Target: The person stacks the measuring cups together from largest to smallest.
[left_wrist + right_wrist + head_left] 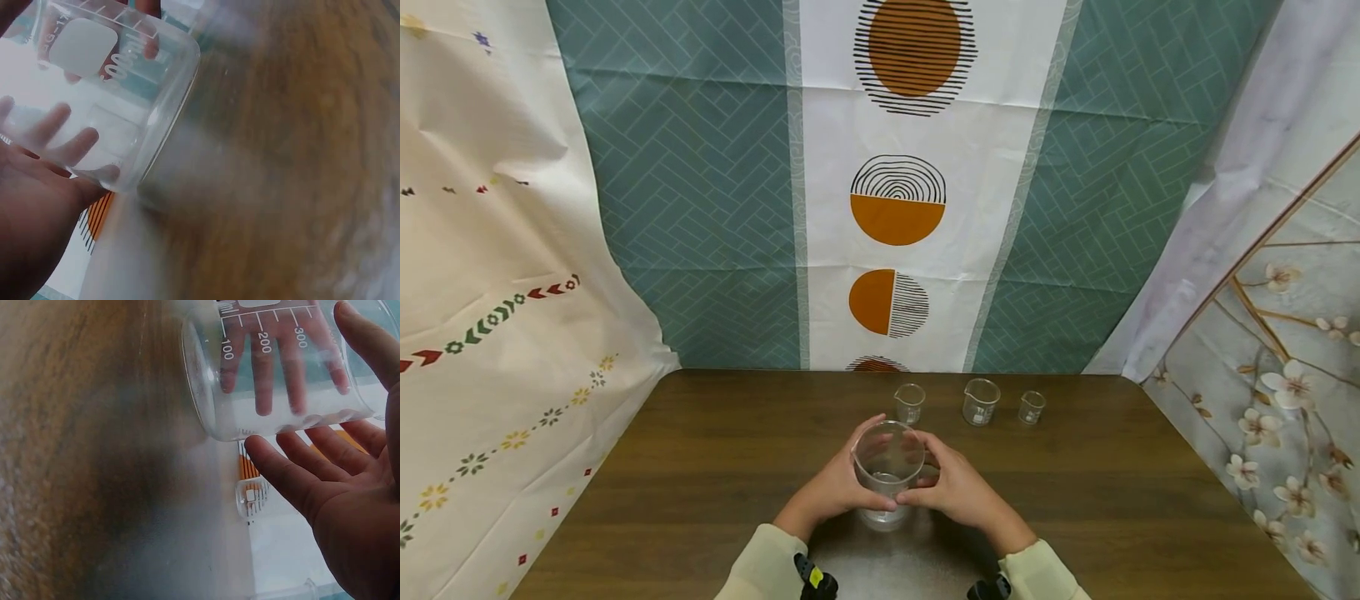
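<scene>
A large clear glass beaker (pixel 887 475) is upright near the front middle of the table, its base close to the wood. My left hand (pixel 838 486) holds its left side and my right hand (pixel 955 487) its right side, with both thumbs almost meeting at the front. In the left wrist view, a white label patch and "500ml" marking show on the beaker (pixel 131 112); fingers of the left hand (pixel 37 206) appear through the glass. White graduations line the beaker (pixel 269 375) in the right wrist view, above the right hand (pixel 356 500). Only air shows inside it.
Behind the big beaker stand three smaller ones: one beaker (pixel 910 404) just past my hands, a wider beaker (pixel 981 402) to its right, and a small beaker (pixel 1032 408) farthest right. Patterned cloth (pixel 700 208) hangs along the back edge of the wooden table (pixel 715 467).
</scene>
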Demonstrator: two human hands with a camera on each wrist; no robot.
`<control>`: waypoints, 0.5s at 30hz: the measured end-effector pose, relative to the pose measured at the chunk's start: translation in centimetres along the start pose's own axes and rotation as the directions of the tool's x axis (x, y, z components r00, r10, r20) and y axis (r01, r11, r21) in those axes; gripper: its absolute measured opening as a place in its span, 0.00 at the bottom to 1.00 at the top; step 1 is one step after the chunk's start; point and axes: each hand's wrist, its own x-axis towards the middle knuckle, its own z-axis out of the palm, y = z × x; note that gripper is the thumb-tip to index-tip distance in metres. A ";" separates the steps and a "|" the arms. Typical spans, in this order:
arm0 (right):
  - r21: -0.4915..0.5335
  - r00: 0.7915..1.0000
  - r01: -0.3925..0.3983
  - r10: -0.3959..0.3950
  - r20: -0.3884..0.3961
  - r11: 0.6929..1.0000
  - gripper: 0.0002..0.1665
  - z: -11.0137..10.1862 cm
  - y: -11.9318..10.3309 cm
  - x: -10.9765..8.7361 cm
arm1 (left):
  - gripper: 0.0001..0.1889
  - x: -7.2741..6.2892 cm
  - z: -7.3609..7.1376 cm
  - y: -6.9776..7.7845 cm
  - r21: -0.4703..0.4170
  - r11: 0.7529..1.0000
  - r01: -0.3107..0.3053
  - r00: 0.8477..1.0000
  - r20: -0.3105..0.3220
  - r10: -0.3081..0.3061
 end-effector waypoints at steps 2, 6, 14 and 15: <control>0.003 1.000 -0.006 0.006 -0.004 1.000 0.51 0.0 0.0 0.0 | 0.55 0.0 0.1 -0.2 -0.008 1.000 -0.019 1.000 0.003 0.019; 0.020 0.999 -0.037 0.037 0.001 0.999 0.52 0.1 0.1 -0.1 | 0.51 0.0 0.2 -0.4 -0.007 1.000 -0.030 1.000 0.001 0.030; 0.026 0.999 -0.033 0.033 0.007 0.999 0.51 -0.1 0.3 0.1 | 0.51 0.1 0.3 -0.2 -0.022 0.999 -0.025 1.000 0.001 0.025; 0.025 1.000 -0.030 0.030 0.009 0.999 0.51 -0.1 0.3 0.1 | 0.51 0.1 0.3 -0.2 -0.020 0.999 -0.030 1.000 0.001 0.030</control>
